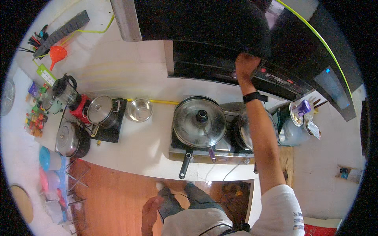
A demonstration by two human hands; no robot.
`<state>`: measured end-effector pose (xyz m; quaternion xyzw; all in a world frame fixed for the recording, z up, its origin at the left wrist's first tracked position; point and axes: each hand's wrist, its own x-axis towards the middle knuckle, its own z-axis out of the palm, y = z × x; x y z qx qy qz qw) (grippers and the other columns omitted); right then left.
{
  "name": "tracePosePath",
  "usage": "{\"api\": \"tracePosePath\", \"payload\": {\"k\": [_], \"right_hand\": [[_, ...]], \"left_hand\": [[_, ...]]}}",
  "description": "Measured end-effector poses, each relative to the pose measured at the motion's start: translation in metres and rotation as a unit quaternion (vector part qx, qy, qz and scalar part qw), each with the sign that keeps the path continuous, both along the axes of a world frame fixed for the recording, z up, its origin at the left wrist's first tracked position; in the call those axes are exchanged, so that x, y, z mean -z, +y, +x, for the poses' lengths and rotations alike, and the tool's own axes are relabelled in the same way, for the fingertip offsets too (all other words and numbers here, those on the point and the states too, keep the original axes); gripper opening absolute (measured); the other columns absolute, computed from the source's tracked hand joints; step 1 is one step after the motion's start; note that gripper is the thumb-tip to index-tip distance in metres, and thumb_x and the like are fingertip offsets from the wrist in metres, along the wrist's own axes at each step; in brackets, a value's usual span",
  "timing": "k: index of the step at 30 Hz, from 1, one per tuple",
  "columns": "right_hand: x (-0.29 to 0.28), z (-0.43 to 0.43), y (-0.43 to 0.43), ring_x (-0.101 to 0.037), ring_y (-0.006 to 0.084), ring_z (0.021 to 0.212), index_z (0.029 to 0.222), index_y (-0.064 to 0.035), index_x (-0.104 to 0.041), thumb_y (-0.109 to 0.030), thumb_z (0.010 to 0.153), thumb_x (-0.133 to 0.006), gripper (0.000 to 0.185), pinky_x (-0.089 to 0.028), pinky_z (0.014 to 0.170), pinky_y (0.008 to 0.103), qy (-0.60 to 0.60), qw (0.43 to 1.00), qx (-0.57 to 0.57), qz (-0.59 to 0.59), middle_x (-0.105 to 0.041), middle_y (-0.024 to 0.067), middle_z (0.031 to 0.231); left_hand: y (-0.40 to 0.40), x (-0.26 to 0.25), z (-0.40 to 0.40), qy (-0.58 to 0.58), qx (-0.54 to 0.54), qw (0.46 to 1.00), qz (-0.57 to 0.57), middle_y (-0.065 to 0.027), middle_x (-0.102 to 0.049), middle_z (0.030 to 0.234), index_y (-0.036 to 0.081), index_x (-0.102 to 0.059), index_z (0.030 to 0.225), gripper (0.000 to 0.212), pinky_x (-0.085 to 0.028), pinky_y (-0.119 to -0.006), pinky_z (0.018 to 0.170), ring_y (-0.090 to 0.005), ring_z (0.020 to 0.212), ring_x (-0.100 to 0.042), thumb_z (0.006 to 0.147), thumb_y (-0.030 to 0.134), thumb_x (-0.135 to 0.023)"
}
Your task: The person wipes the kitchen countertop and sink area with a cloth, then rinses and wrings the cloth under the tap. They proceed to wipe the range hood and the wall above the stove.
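My right hand [247,65], with a dark band at the wrist, is raised to the black front panel of the range hood [206,63], beside its lit red marks. Its fingertips are hidden against the panel. Below that arm, a second lidded pan [244,129] is partly covered from view on the gas stove [206,156]. To its left on the stove stands a frying pan with a glass lid [192,129], its black handle toward me. Low at my side hangs my left hand [152,205], near my trouser leg; its fingers are blurred.
Left along the counter [141,147] are a steel bowl [140,110], a lidded pot [100,109] on a black cooktop, a red-based blender [68,91] and a dark lidded pot [69,140]. A bowl holding a purple-capped container [302,108] stands right of the stove.
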<state>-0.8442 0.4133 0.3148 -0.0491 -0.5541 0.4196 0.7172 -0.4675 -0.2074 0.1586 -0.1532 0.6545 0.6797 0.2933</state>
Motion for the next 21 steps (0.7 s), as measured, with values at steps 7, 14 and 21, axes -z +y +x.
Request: {"api": "tracePosePath", "payload": {"k": [7, 14, 21], "right_hand": [[0.011, -0.039, -0.174, -0.065, 0.0341, 0.108, 0.131, -0.0103, -0.063, -0.012, 0.088, -0.063, 0.043, -0.052, 0.095, 0.0446, -0.388, 0.774, 0.034, 0.499, -0.069, 0.0147, 0.117], [-0.002, 0.015, -0.070, -0.056, 0.0314, 0.124, 0.144, -0.0204, -0.054, -0.017, 0.094, -0.060, 0.050, -0.047, 0.104, 0.0509, -0.360, 0.712, 0.135, 0.587, -0.057, 0.0099, 0.142], [0.005, 0.158, 0.181, -0.061, 0.0483, 0.104, 0.126, 0.0014, -0.063, -0.028, 0.094, -0.060, 0.044, -0.047, 0.096, 0.0549, -0.519, 0.611, 0.481, 0.355, -0.065, 0.0276, 0.118]], "left_hand": [[0.003, -0.008, -0.013, -0.011, -0.003, 1.000, -0.027, -0.0106, -0.073, 0.114, 0.002, -0.066, 0.118, 0.035, -0.051, -0.036, 0.088, -0.0211, 0.106, -0.068, 0.102, 0.033, -0.060], [0.021, -0.010, -0.038, 0.006, 0.025, 0.999, -0.028, -0.0104, -0.072, 0.116, 0.003, -0.065, 0.119, 0.031, -0.050, -0.035, 0.090, -0.0209, 0.110, -0.067, 0.102, 0.028, -0.059], [0.040, 0.003, -0.036, 0.001, 0.025, 1.000, 0.000, -0.0097, -0.072, 0.116, 0.003, -0.065, 0.121, 0.032, -0.050, -0.035, 0.091, -0.0204, 0.109, -0.067, 0.102, 0.028, -0.059]]}}
